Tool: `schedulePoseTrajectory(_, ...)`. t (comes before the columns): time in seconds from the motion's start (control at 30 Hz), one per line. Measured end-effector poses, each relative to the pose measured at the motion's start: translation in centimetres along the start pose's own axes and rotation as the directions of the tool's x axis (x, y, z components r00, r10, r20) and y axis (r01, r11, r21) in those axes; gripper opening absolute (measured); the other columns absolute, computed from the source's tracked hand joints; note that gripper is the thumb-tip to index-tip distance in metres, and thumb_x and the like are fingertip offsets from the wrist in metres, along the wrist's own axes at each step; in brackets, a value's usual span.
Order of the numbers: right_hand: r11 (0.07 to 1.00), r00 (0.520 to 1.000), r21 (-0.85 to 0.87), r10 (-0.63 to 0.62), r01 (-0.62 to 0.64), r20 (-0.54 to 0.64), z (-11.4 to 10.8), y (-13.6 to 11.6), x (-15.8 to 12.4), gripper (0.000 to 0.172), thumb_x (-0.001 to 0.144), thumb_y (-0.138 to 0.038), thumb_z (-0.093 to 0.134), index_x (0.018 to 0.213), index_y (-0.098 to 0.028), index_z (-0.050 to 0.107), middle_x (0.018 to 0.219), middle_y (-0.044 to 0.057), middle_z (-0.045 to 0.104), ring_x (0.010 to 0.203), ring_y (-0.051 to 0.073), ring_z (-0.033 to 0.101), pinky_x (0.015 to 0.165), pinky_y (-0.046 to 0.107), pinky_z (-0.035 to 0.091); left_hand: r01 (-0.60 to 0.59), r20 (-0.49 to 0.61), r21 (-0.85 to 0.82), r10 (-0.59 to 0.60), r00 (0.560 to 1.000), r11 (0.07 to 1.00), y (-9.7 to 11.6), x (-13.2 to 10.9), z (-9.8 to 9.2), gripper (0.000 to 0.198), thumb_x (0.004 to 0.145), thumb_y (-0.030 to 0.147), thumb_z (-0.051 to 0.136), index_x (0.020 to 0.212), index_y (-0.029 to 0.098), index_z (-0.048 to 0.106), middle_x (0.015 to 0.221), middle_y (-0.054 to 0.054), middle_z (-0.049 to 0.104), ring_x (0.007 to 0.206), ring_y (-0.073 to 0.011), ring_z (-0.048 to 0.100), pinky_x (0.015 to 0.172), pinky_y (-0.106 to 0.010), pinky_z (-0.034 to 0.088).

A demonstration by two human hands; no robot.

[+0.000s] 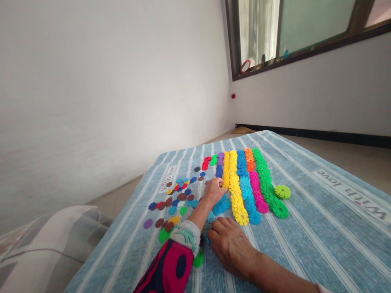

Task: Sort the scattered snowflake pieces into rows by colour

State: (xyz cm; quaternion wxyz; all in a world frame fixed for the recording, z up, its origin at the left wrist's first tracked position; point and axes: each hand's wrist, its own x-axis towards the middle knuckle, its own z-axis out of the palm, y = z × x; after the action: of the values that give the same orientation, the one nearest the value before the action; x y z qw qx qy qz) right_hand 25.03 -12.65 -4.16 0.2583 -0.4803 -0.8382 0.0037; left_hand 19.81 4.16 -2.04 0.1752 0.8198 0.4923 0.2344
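Observation:
Rows of flat plastic snowflake discs lie on a blue striped bedsheet, sorted by colour: yellow, blue, pink, orange and green. My left hand reaches forward with fingers curled in a pinch at the near end of the yellow and blue rows; what it pinches is too small to name. My right hand rests palm down on the sheet nearer to me, fingers pressing on blue discs.
Loose mixed discs in brown, blue, purple, green and red are scattered left of the rows. A single light green disc sits right of the green row. A grey pillow lies at the left. A window is in the far wall.

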Motion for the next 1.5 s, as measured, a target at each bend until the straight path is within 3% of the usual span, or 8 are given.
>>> schedulePoseTrajectory(0.13, 1.0, 1.0, 0.008, -0.002, 0.002, -0.002, -0.1, -0.1, -0.1, 0.006, 0.088, -0.016, 0.058, 0.084, -0.02, 0.056, 0.088, 0.003, 0.059, 0.087, 0.022, 0.05, 0.075, 0.034, 0.035, 0.046, -0.024, -0.032, -0.047, 0.999, 0.998, -0.3, -0.8, -0.7, 0.027, 0.064, 0.018, 0.066, 0.091, 0.015, 0.069, 0.083, -0.002, 0.069, 0.078, -0.0144, 0.06, 0.071, -0.023, 0.045)
schedulePoseTrajectory(0.23, 1.0, 1.0, 0.03, -0.004, 0.004, -0.015, -0.1, -0.1, -0.3, 0.007, 0.087, -0.016, 0.059, 0.084, -0.021, 0.055, 0.089, 0.003, 0.059, 0.087, 0.022, 0.05, 0.075, 0.034, 0.035, 0.028, -0.022, 0.031, -0.028, 0.999, 0.999, -1.0, -2.0, -2.2, 0.022, 0.067, 0.018, 0.064, 0.088, 0.015, 0.069, 0.083, -0.002, 0.069, 0.077, -0.0141, 0.06, 0.073, -0.023, 0.045)
schedulePoseTrajectory(0.4, 0.998, 1.0, 0.056, 0.009, -0.008, -0.011, 0.1, -0.1, -0.5, 0.008, 0.087, -0.014, 0.059, 0.083, -0.021, 0.055, 0.089, 0.002, 0.059, 0.088, 0.022, 0.051, 0.077, 0.035, 0.035, -0.008, 0.004, 0.139, 0.008, 1.0, 0.99, -3.7, -4.8, -6.4, 0.012, 0.07, 0.018, 0.059, 0.077, 0.015, 0.069, 0.078, -0.003, 0.067, 0.072, -0.0143, 0.058, 0.07, -0.024, 0.044)
schedulePoseTrajectory(0.67, 0.996, 1.0, 0.087, 0.003, -0.001, -0.019, 0.2, 0.0, -0.7, 0.009, 0.088, -0.012, 0.057, 0.083, -0.02, 0.054, 0.088, 0.003, 0.057, 0.088, 0.022, 0.051, 0.077, 0.035, 0.037, 0.112, 0.079, 0.283, -0.139, 0.987, 0.953, -8.3, -9.7, -12.9, 0.016, 0.071, 0.016, 0.053, 0.072, 0.015, 0.068, 0.064, 0.0, 0.06, 0.064, -0.0133, 0.055, 0.063, -0.023, 0.038)
schedulePoseTrajectory(0.83, 0.994, 1.0, 0.104, -0.015, 0.016, -0.008, 0.2, 0.1, -0.9, 0.009, 0.09, -0.012, 0.055, 0.085, -0.019, 0.054, 0.088, 0.003, 0.056, 0.087, 0.022, 0.05, 0.078, 0.036, 0.038, 0.132, 0.127, 0.281, -0.173, 0.977, 0.951, -9.4, -11.4, -13.4, 0.012, 0.066, 0.017, 0.056, 0.069, 0.016, 0.068, 0.071, 0.0, 0.063, 0.066, -0.0132, 0.056, 0.062, -0.021, 0.037)
schedulePoseTrajectory(1.1, 0.992, 1.0, 0.123, -0.031, 0.031, -0.002, 0.1, 0.1, -1.1, 0.007, 0.091, -0.013, 0.052, 0.089, -0.019, 0.055, 0.088, 0.004, 0.055, 0.087, 0.023, 0.051, 0.077, 0.039, 0.039, 0.159, 0.218, 0.243, -0.213, 0.952, 0.957, -10.3, -11.7, -13.4, 0.012, 0.062, 0.021, 0.056, 0.066, 0.015, 0.066, 0.064, 0.001, 0.061, 0.06, -0.0127, 0.055, 0.055, -0.021, 0.034)
schedulePoseTrajectory(1.3, 0.992, 0.999, 0.121, -0.04, 0.04, -0.006, 0.4, 0.3, -1.2, 0.01, 0.092, -0.013, 0.049, 0.094, -0.019, 0.056, 0.09, 0.005, 0.055, 0.087, 0.024, 0.051, 0.077, 0.04, 0.04, 0.281, 0.313, 0.097, -0.298, 0.902, 0.955, -11.7, -12.1, -14.0, 0.023, 0.055, 0.022, 0.057, 0.075, 0.014, 0.065, 0.062, 0.002, 0.061, 0.058, -0.0126, 0.055, 0.052, -0.02, 0.035)
schedulePoseTrajectory(1.5, 0.992, 0.999, 0.116, -0.045, 0.045, -0.001, 0.5, 0.5, -1.3, 0.01, 0.093, -0.014, 0.049, 0.096, -0.02, 0.057, 0.09, 0.004, 0.055, 0.088, 0.023, 0.051, 0.077, 0.039, 0.039, 0.286, 0.359, 0.02, -0.274, 0.892, 0.958, -12.5, -12.1, -13.9, 0.021, 0.055, 0.028, 0.061, 0.072, 0.015, 0.063, 0.06, 0.003, 0.06, 0.058, -0.0126, 0.056, 0.053, -0.02, 0.037)
